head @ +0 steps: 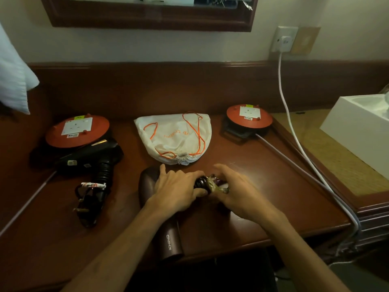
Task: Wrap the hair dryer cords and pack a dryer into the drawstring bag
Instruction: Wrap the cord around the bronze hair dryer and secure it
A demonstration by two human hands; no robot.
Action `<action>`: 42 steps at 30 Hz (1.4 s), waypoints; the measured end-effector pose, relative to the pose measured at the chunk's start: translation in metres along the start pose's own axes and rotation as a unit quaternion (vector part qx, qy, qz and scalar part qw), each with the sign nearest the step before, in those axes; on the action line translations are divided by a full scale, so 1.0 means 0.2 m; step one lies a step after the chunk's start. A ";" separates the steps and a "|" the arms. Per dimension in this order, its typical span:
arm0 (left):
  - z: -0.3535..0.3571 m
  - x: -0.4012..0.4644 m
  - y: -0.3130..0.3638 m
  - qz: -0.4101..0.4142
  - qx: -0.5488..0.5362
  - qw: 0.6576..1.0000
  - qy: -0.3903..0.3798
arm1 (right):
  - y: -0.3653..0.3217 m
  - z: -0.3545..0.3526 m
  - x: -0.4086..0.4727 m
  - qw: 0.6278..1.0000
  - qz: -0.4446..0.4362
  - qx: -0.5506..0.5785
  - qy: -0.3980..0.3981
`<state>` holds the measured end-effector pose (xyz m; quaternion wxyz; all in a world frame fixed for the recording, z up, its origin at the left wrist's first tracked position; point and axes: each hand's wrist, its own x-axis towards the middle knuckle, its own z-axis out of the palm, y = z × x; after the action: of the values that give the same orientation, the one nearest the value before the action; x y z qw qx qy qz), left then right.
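A maroon hair dryer [171, 242] lies on the wooden desk in front of me, its barrel reaching past the front edge. My left hand [176, 189] and my right hand [237, 192] meet over its coiled dark cord [203, 183], both gripping the bundle; a pale tie shows between the fingers. A black hair dryer [90, 160] rests at the left, its cord bundled with a white tie [92, 185] and its plug [84, 209] beside it. The white drawstring bag [174, 138] with orange strings lies flat at the back centre, its mouth cinched.
Two red round socket reels stand on the desk, one back left [77, 131], one back right [249, 115]. A white cable [294, 131] runs from the wall socket [284, 40] down the right side. A white box [357, 125] sits at far right.
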<state>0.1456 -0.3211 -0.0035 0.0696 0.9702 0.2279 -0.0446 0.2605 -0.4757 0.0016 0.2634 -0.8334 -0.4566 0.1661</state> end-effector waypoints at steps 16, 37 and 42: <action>-0.16 0.05 -0.08 -0.048 -0.107 0.987 -0.113 | 0.10 0.25 -0.08 0.980 -0.074 0.139 0.123; -0.12 -0.09 -0.08 -0.055 -0.151 0.984 0.082 | 0.10 0.02 -0.04 0.877 0.060 0.461 -0.126; -0.08 -0.10 -0.12 -0.045 -0.146 0.981 0.115 | 0.05 0.02 0.00 0.865 0.071 0.484 -0.114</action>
<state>0.1168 -0.3061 0.0116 0.1818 0.9368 0.2823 0.0980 0.2660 -0.4785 -0.0085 0.5673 -0.6066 -0.2849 0.4786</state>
